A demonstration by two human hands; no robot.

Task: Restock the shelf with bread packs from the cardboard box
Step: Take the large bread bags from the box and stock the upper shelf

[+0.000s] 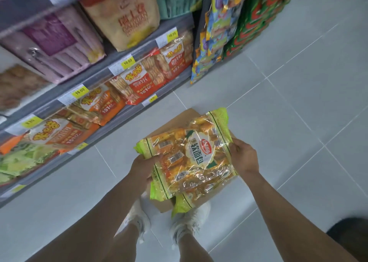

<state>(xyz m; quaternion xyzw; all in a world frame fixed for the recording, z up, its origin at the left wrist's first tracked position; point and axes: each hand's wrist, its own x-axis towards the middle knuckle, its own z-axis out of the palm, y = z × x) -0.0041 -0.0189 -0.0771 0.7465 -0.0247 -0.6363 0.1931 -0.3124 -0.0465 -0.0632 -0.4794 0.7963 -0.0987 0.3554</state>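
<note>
Head cam, shop aisle: grips bread pack [191,158] w/ left hand [142,167] curled round its left end & right hand [244,157] pinching its right edge, hands apart, above cardboard box [175,126] on floor tiles. Shows 2nd green-edged pack [185,202] in box beneath, partly hidden. Reads "软面包" on held pack's white label. Reads "151亿" on orange cracker bags [143,82] on shelf [111,104] at left, "10.00" on yellow price tags [127,62].

Bread pack [199,154] label reads 软面包; yellow price tags [127,63] show 10.00; cracker packs [139,86] say 151亿.
</note>
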